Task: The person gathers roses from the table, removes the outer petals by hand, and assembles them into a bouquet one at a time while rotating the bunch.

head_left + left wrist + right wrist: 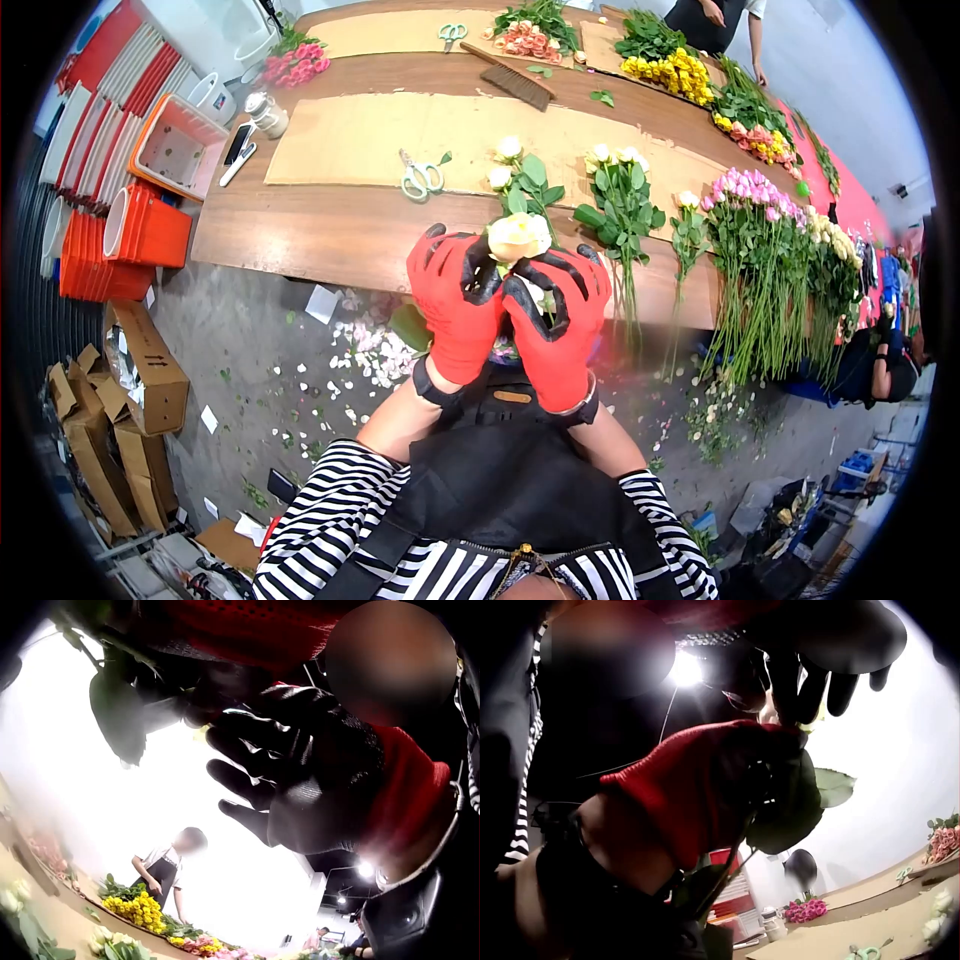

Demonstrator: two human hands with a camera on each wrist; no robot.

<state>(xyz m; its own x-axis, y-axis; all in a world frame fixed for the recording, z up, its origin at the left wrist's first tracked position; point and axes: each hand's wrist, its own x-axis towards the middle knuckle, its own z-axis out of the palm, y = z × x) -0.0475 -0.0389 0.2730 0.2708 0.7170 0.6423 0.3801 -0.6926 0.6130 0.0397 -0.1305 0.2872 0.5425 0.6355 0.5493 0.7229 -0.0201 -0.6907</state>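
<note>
- At far left, the stacked crates (pixel 105 130) run into the dark rim of the head view, so their outer ends are hard to make out.
- A large leaf (pixel 409 326) shows beside the left wrist, partly covered by the glove.
- The left hand (pixel 447 305), in a red glove with black fingers, curls round the upper stem just under the bloom; its grip is mostly hidden, though the right wrist view shows stem and leaves below it.
- The pale peach rose (pixel 519 238) is upright between both hands, above the table's near edge; dark fingers hide nearly all its bloom in the wrist views.
- The right hand (pixel 560 330) has bent, spread fingers, with fingertips at the bloom's underside. Whether thumb and finger pinch a petal, I cannot tell.
- Pink roses (pixel 750 192) lie farther right.
- A standing person (pixel 708 22) is cut off by the head view's top edge.
</note>
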